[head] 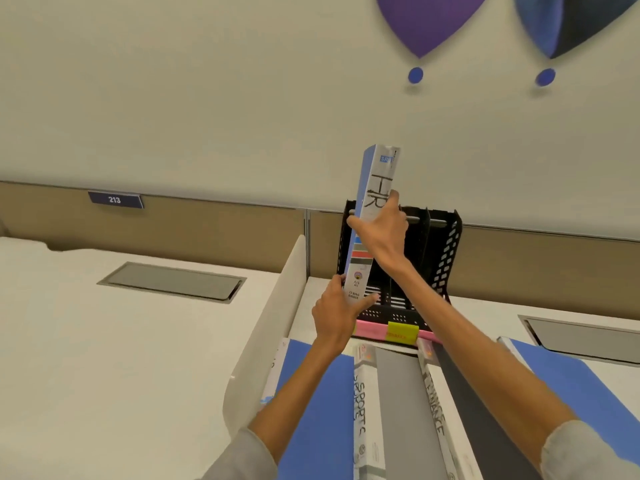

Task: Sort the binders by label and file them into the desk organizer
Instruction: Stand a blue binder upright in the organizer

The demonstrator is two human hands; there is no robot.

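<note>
Both hands, left hand (334, 308) and right hand (382, 230), clamp the blue white-spined ring binder (375, 202); label probably "HR". Keep it vertical, lower squarely into the black perforated plastic desk organizer (446, 258), leftmost slot.

Single head view, close above desk (138, 341), facing forward and down toward wall (207, 98).

The upright binder (375, 216) blocks the organizer's (446, 251) leftmost slot; slots to its right stand open. Flat binders (398, 403) crowd the surface (485, 306) in front.
</note>
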